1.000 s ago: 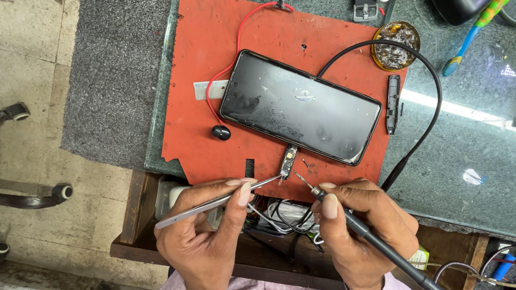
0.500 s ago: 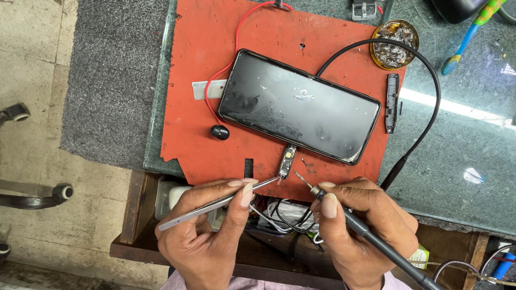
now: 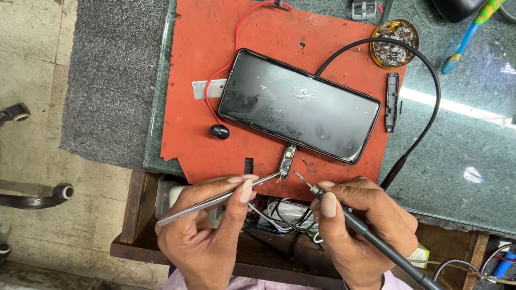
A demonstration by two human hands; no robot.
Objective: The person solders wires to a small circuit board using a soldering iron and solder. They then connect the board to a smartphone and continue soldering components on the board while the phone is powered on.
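A dark grey stone-topped desk (image 3: 475, 150) carries a flat orange-red rubber work mat (image 3: 200, 75), and on the mat lies a black glossy smartphone (image 3: 298, 105), face down. At its near edge sits a small metal connector board (image 3: 285, 162). The left hand (image 3: 207, 236) is clamped on slim silver metal tweezers (image 3: 216, 198), tips touching that board. The right hand (image 3: 360, 239) is closed around a black corded soldering iron (image 3: 355, 223), its tip just beside the board.

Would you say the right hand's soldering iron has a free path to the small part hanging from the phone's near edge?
Probably yes: the soldering iron in the right hand points at the small part with bare red mat between; the tweezers come from the other side.
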